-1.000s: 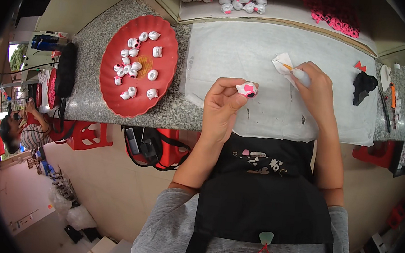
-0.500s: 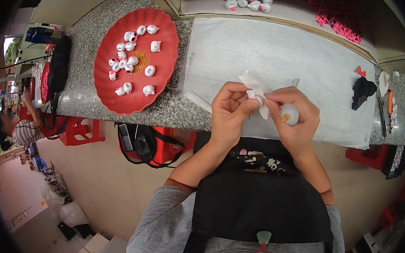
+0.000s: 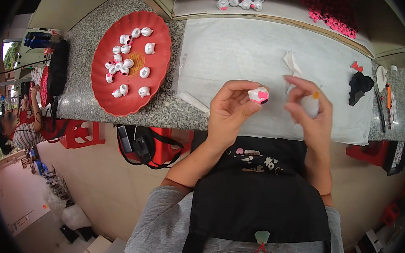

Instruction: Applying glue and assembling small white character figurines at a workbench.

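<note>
Between the thumb and fingers of my left hand point(image 3: 227, 108) is a small round white piece with pink and black parts point(image 3: 258, 95), like a tiny animal head. My right hand point(image 3: 318, 119), smeared a little by motion, has a small whitish squeeze bottle with a yellow tip point(image 3: 310, 105) tucked in its palm. Its thumb and index finger are apart. A crumpled white tissue point(image 3: 292, 63) is just beyond the right fingertips. Both hands are over a white paper sheet point(image 3: 227, 52) on the counter.
A red scalloped plate point(image 3: 103, 88) with several white-and-pink pieces stands at left. More white pieces point(image 3: 238, 3) and pink parts point(image 3: 334, 25) lie on the back shelf. A black cloth point(image 3: 359, 87) and an orange-handled tool point(image 3: 388, 96) lie at right. A person point(image 3: 26, 131) sits far left.
The tissue has left the piece and is now farther back on the sheet. My right hand has drawn away to the right with the bottle. My left hand keeps the piece, now uncovered.
</note>
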A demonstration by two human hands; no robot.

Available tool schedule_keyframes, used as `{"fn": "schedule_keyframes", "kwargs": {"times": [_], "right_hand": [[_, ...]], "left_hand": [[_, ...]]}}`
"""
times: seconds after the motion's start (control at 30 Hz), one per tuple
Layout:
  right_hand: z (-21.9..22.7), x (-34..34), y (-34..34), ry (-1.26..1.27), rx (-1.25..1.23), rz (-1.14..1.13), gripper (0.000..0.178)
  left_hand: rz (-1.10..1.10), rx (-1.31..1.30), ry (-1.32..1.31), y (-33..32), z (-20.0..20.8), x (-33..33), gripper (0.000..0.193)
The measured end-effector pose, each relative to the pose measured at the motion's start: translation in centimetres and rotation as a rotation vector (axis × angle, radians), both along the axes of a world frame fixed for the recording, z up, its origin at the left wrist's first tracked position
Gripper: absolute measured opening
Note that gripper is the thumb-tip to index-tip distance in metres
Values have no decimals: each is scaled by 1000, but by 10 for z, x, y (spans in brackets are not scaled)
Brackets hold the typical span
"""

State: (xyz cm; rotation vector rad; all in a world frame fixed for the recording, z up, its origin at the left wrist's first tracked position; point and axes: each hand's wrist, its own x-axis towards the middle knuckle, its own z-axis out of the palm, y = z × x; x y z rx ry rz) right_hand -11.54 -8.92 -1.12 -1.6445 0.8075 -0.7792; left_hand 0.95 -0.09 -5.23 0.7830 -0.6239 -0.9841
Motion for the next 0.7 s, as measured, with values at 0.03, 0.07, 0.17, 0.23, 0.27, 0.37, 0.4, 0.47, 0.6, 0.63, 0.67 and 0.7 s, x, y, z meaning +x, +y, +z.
{"fn": "schedule_keyframes", "kwargs": {"times": [0.03,0.07,0.17,0.23,0.27,0.37,0.4,0.47,0.6,0.63,0.67,0.7], "right_hand": [[0,7,5,-83,119,101,29],[-1,10,8,-166,238,204,29],[-12,13,10,-282,415,230,26],[-15,12,13,-294,428,220,23],[-16,11,14,-303,438,204,20],[-21,2,12,-272,389,197,18],[-22,5,12,-279,392,215,18],[-25,5,11,-342,509,227,18],[-33,13,11,-448,653,269,20],[-34,13,12,-432,624,285,20],[-33,14,12,-428,622,274,20],[-31,14,12,-430,613,282,20]], "left_hand": [[-3,2,-4,0,1,-1,27],[16,12,-41,1,2,-3,27],[46,28,-166,4,7,-3,28],[69,35,-261,6,7,0,28],[42,17,-281,5,6,0,27],[-9,16,-320,3,2,2,25],[-55,24,-324,3,2,4,25],[-49,58,-344,4,5,6,24],[-23,68,-390,6,13,9,26],[-22,58,-412,8,11,11,26],[-22,48,-433,9,9,12,26],[-9,38,-444,9,9,11,25]]}}
